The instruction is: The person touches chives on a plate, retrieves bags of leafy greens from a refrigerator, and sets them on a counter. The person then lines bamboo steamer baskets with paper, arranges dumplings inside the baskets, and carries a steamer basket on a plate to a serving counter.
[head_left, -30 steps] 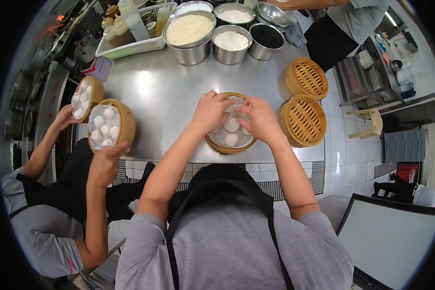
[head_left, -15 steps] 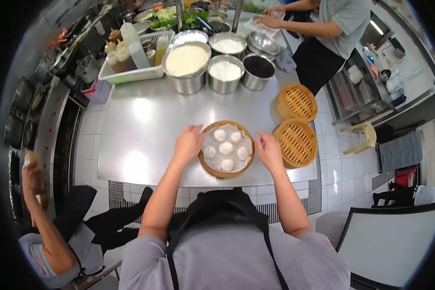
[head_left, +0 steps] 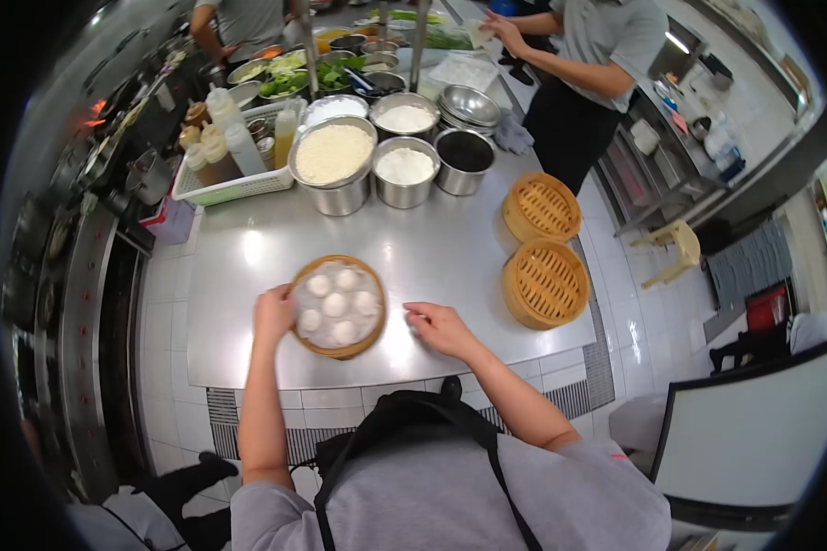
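Observation:
A round bamboo steamer [head_left: 379,326] sits on the steel table, left of centre. Several white buns [head_left: 335,305] rest inside it on a pale paper liner. At its left rim, my left hand [head_left: 273,314] grips the edge, the fingertips partly hidden against the wall. My right hand [head_left: 439,331] hovers to the right of the steamer, apart from it, holding nothing, with the index finger stretched out and the other fingers loosely curled.
Two slatted bamboo steamers, a near one [head_left: 547,285] and a far one [head_left: 542,207], stand on the right. Metal pots of white powder [head_left: 404,167] and a basket [head_left: 248,191] of squeeze bottles line the back. A co-worker [head_left: 606,55] stands at the far right.
The steamer of buns has moved left across the table with my left hand on it. My right hand has come away from the steamer's right side. The view has shifted slightly.

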